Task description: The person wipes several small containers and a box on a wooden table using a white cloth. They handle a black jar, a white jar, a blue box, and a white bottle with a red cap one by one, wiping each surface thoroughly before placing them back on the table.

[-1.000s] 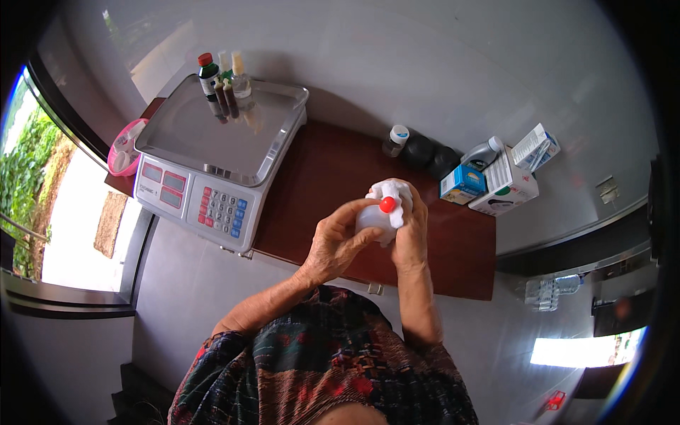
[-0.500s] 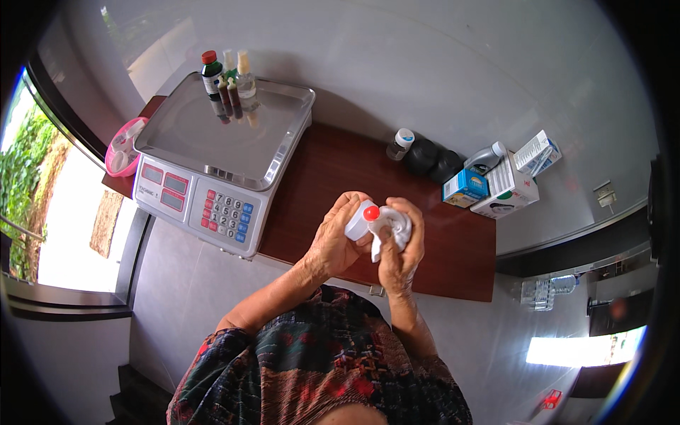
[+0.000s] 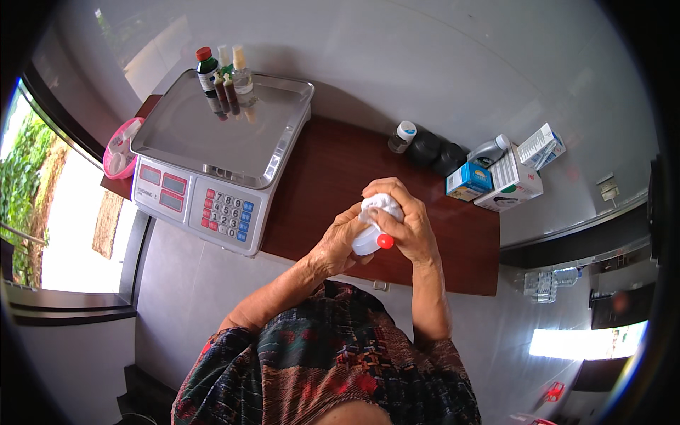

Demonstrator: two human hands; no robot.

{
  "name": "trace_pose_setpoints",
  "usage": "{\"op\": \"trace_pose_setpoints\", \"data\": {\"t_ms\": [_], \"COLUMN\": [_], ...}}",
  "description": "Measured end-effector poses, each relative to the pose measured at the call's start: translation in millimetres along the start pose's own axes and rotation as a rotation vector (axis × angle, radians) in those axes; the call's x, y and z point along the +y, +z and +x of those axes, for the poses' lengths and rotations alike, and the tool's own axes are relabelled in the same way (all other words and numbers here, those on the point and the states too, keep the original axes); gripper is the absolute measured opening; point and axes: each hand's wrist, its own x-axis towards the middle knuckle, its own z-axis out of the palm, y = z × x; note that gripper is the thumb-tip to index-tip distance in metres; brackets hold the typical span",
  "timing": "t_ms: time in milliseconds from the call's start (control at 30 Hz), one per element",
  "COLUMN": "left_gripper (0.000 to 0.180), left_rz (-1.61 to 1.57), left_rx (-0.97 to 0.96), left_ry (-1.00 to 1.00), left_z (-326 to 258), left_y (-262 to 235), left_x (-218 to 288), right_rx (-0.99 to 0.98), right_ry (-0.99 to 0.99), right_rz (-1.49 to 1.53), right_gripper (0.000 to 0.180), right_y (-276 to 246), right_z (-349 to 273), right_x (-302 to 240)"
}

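Observation:
My left hand [image 3: 337, 241] is closed around a small translucent white bottle with a red cap [image 3: 367, 241], holding it over the front edge of the brown table. Against the bottle's far end my right hand [image 3: 413, 225] presses a crumpled white cloth [image 3: 382, 206], its fingers bent over the top of it. The red cap points toward my right and slightly nearer to me. Both hands partly cover the bottle and the cloth.
A scale [image 3: 227, 134] stands at left, bearing a green bottle with red cap [image 3: 206, 69] and a spray bottle [image 3: 241, 74]. A pink basket [image 3: 112, 164] sits beside it. Along the wall at right are black containers [image 3: 425, 149], a blue box [image 3: 468, 181] and a white box [image 3: 513, 188].
The right hand and cloth have moved from the right side of the bottle to its far end. The bottle has turned, so its red cap now lies nearer to me.

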Motion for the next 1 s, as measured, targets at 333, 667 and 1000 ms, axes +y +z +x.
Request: {"op": "trace_pose_setpoints", "data": {"t_ms": [333, 667, 1000], "left_gripper": [0.017, 0.041, 0.055], "left_rz": [-0.114, 0.305, 0.237], "left_rx": [0.203, 0.167, 0.222], "left_ry": [0.128, 0.299, 0.176], "left_z": [19.5, 16.8, 7.6], "left_y": [1.0, 12.0, -0.1], "left_x": [-0.3, -3.0, 1.2], "right_rx": [0.303, 0.474, 0.295], "right_ry": [-0.22, -0.083, -0.512], "right_rz": [-0.494, -0.263, -0.576], "right_gripper": [0.039, 0.032, 0.049], "right_y": [41.0, 33.1, 46.2], "right_z": [-39.8, -15.6, -27.5], "right_x": [9.0, 18.7, 16.8]}}
